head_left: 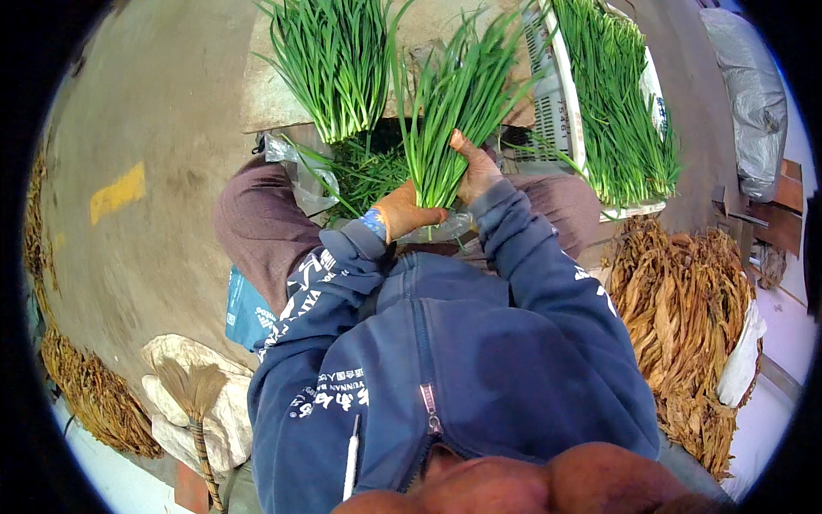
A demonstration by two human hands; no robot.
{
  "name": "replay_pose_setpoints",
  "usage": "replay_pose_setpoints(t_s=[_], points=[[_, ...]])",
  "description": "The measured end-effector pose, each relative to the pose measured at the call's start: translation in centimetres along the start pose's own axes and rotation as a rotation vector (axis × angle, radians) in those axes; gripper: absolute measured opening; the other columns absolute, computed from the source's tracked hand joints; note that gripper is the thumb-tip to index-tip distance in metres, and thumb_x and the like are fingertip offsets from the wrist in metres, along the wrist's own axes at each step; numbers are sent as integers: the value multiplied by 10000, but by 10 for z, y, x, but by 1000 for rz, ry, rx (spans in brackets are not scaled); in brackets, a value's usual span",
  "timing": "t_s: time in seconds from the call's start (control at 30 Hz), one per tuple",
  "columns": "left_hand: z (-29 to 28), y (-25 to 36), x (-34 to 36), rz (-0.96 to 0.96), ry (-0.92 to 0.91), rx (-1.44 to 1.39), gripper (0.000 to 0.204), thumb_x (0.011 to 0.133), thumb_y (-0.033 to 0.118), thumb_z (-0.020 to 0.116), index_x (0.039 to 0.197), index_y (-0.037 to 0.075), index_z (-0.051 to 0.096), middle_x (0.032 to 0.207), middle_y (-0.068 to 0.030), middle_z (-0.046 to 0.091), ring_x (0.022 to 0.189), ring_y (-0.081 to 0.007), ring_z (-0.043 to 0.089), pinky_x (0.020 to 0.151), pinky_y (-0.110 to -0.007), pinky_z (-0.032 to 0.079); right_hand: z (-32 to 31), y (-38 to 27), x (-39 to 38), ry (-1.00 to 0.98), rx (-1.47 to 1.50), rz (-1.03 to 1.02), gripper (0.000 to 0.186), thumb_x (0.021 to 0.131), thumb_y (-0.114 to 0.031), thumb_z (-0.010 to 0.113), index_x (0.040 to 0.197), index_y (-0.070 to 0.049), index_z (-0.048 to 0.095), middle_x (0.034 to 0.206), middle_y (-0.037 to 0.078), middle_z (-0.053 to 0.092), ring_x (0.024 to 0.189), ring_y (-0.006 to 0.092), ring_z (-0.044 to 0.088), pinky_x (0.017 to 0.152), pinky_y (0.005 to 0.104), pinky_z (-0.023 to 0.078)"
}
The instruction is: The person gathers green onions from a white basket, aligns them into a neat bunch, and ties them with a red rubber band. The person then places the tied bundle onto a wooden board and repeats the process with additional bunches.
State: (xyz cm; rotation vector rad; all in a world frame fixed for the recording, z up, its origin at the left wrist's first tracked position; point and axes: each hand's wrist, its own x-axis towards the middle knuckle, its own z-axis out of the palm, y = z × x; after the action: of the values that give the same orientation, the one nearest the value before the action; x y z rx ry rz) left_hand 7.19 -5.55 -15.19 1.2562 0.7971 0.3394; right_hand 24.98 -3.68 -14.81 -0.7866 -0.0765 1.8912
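A loose bunch of green Chinese chives (441, 146) stands upright between my hands, leaf tips fanning away from me. My left hand (404, 212) is closed around the pale stem ends. Slightly higher on the right side, my right hand (476, 171) grips the same bunch, its thumb pointing up along the leaves. Just beyond, to the left, a larger pile of chives (334, 73) lies on a flat board (278, 90). Below that pile, between my knees, there are loose green trimmings (368, 171) with clear plastic around them.
At the right, a white plastic crate (561, 94) holds rows of chives (616, 111). Dried brown leaves (676, 334) are heaped nearer me on that side. A grey plastic-wrapped bundle (749, 103) stands far right. A straw broom (193, 394) rests on a white sack (227, 428) at the lower left.
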Motion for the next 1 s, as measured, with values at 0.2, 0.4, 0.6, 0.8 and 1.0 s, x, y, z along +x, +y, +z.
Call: replay_pose_setpoints(t_s=[0.2,0.4,0.6,0.8,1.0], points=[[1,-15,15,-37,-14,-576,404,803,141,689,1163,16,553,1017,-76,641,906,-166,604,825,-304,473,-11,9,29,121,-239,113,421,866,-243,635,1217,-40,520,1145,111,603,1003,259,604,895,433,486],[2,-32,19,-183,11,-859,258,816,105,653,1051,9,605,924,-88,661,827,-192,653,751,-326,529,-29,25,39,242,-696,-95,649,779,-389,728,1232,11,490,1138,94,594,1043,184,548,950,326,396],[5,-35,24,-204,-17,-998,316,883,171,565,1142,-7,536,1061,-134,629,935,-234,631,807,-379,523,-38,17,28,252,-456,84,428,879,-275,604,1221,-34,515,1142,104,601,1024,241,580,920,387,448],[3,-37,23,-177,-35,-1459,346,930,225,479,1195,3,492,1147,-170,594,1012,-330,604,853,-520,492,-33,15,18,219,-143,171,386,877,-247,594,1188,-24,544,1123,118,625,983,274,618,909,427,479],[8,-40,26,-196,-78,-1327,296,922,173,530,1154,-11,525,1081,-174,622,947,-294,629,817,-442,524,-7,8,5,268,-295,220,428,874,-284,607,1232,-70,514,1105,96,628,946,269,627,798,425,525]])
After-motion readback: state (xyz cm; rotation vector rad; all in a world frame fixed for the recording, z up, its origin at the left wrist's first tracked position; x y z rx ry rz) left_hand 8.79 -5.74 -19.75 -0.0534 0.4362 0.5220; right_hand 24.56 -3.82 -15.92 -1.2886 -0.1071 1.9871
